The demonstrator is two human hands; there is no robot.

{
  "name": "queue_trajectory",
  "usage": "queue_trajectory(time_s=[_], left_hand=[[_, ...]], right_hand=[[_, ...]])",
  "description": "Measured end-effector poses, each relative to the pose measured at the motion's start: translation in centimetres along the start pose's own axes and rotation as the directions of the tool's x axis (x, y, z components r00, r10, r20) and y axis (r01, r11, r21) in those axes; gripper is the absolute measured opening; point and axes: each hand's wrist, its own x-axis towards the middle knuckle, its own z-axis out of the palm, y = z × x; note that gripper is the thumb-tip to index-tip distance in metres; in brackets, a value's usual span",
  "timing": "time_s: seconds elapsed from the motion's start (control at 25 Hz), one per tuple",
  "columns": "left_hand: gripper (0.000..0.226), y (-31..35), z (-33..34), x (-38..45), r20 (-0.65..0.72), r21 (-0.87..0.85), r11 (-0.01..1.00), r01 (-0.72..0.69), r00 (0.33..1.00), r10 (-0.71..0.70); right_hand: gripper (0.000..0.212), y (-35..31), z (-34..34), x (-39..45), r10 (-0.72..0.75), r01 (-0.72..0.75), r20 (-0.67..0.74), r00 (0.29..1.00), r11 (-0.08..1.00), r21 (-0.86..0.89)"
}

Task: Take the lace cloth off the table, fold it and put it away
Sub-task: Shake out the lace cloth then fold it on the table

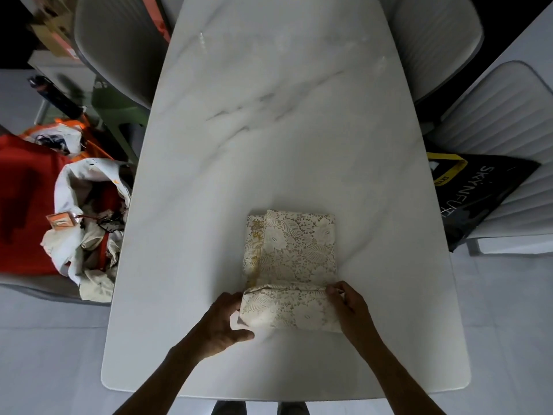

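A cream floral lace cloth (291, 265), folded to a narrow rectangle, is laid on the white marble surface (284, 115) toward its near edge. Its near end is doubled over and gripped at the left corner by the left hand (223, 320) and at the right corner by the right hand (348, 304).

Home dining area, marble table (287, 115), padded chairs (505, 121), bags of clothes (86, 223)
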Motion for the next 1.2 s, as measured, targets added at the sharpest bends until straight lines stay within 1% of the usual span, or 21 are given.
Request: queue_trajectory(time_s=[0.08,0.12,0.16,0.2,0.28,0.32,0.36,0.4,0.44,0.48,0.56,0.6,0.64,0.72,0.76,0.84,0.92,0.96,1.04,1.12,1.2], left_hand=[[0.048,0.3,-0.2,0.6,-0.027,0.072,0.995,-0.075,0.997,0.078],[0.039,0.7,-0.1,1.0,-0.047,0.044,0.995,-0.091,0.995,0.093],[0.028,1.3,-0.2,1.3,-0.071,0.011,0.997,-0.078,0.994,0.078],[0.023,1.6,-0.1,1.6,-0.103,-0.024,0.998,-0.063,0.993,0.06],[0.045,2.3,0.3,1.6,-0.197,-0.052,0.999,0.011,0.98,-0.021],[0.052,2.7,0.6,1.5,-0.248,-0.069,0.995,0.076,0.965,-0.091],[0.055,3.0,1.0,1.4,-0.305,-0.085,0.987,0.134,0.94,-0.153],[0.057,3.3,1.4,1.4,-0.364,-0.092,0.98,0.174,0.911,-0.196],[0.057,3.5,1.8,1.3,-0.42,-0.084,0.978,0.193,0.883,-0.211],[0.055,3.8,2.1,1.2,-0.458,-0.07,0.978,0.197,0.864,-0.207],[0.049,4.0,2.3,1.3,-0.482,-0.053,0.979,0.198,0.854,-0.199],[0.047,4.0,2.2,1.4,-0.482,-0.058,0.979,0.194,0.853,-0.198],[0.047,3.8,2.1,1.4,-0.477,-0.079,0.978,0.193,0.854,-0.207],[0.049,3.3,1.7,1.5,-0.442,-0.121,0.972,0.203,0.865,-0.236],[0.048,3.3,1.4,1.5,-0.411,-0.147,0.967,0.209,0.876,-0.252],[0.042,3.6,0.8,1.7,-0.369,-0.262,0.947,0.188,0.887,-0.278],[0.033,4.6,0.4,2.8,-0.434,-0.329,0.934,0.141,0.855,-0.283],[0.025,5.3,0.2,3.7,-0.484,-0.316,0.94,0.126,0.831,-0.274],[0.022,7.0,-0.1,5.9,-0.53,-0.253,0.957,0.142,0.807,-0.26],[0.023,8.5,-0.6,8.0,-0.491,-0.196,0.949,0.245,0.813,-0.312],[0.02,9.0,-0.6,9.3,-0.438,-0.103,0.925,0.365,0.818,-0.372]], right_hand=[[0.02,-0.3,0.1,0.2,-0.016,0.016,0.009,1.0,1.0,0.001],[0.021,-0.3,0.2,0.4,-0.018,0.018,-0.013,1.0,1.0,0.003],[0.022,-0.3,0.4,0.7,-0.011,0.011,-0.051,0.999,1.0,0.012],[0.023,-0.4,0.6,1.0,0.006,-0.004,-0.095,0.995,1.0,0.024],[0.023,-0.6,1.3,1.5,0.034,-0.035,-0.174,0.984,0.999,-0.003],[0.022,-0.7,1.6,1.8,0.023,-0.037,-0.195,0.98,0.997,-0.065],[0.022,-0.7,1.9,2.0,-0.013,-0.024,-0.207,0.978,0.984,-0.177],[0.023,-0.6,2.2,2.0,-0.069,-0.003,-0.214,0.974,0.949,-0.316],[0.024,-0.5,2.5,2.0,-0.131,0.022,-0.221,0.966,0.898,-0.439],[0.023,-0.5,2.6,2.0,-0.195,0.05,-0.231,0.953,0.855,-0.516],[0.019,-0.5,2.4,2.7,-0.318,0.13,-0.236,0.918,0.805,-0.579],[0.017,-0.6,2.3,3.4,-0.372,0.181,-0.216,0.903,0.784,-0.594],[0.014,-0.7,2.2,3.9,-0.407,0.228,-0.184,0.895,0.771,-0.595],[0.012,-0.9,2.0,4.5,-0.427,0.3,-0.113,0.897,0.776,-0.556],[0.015,-0.7,1.7,4.5,-0.433,0.33,-0.075,0.898,0.778,-0.535],[0.023,-0.2,0.9,4.1,-0.44,0.382,0.009,0.898,0.768,-0.515],[0.032,-0.2,0.2,3.9,-0.417,0.396,0.066,0.906,0.786,-0.475],[0.034,-0.3,0.0,3.9,-0.399,0.387,0.069,0.914,0.809,-0.443],[0.037,-0.6,-0.1,4.0,-0.351,0.346,0.059,0.935,0.856,-0.384],[0.043,-0.7,-0.1,3.7,-0.295,0.296,0.058,0.954,0.89,-0.347],[0.049,-0.4,-0.4,3.5,-0.257,0.272,0.091,0.962,0.907,-0.323]])
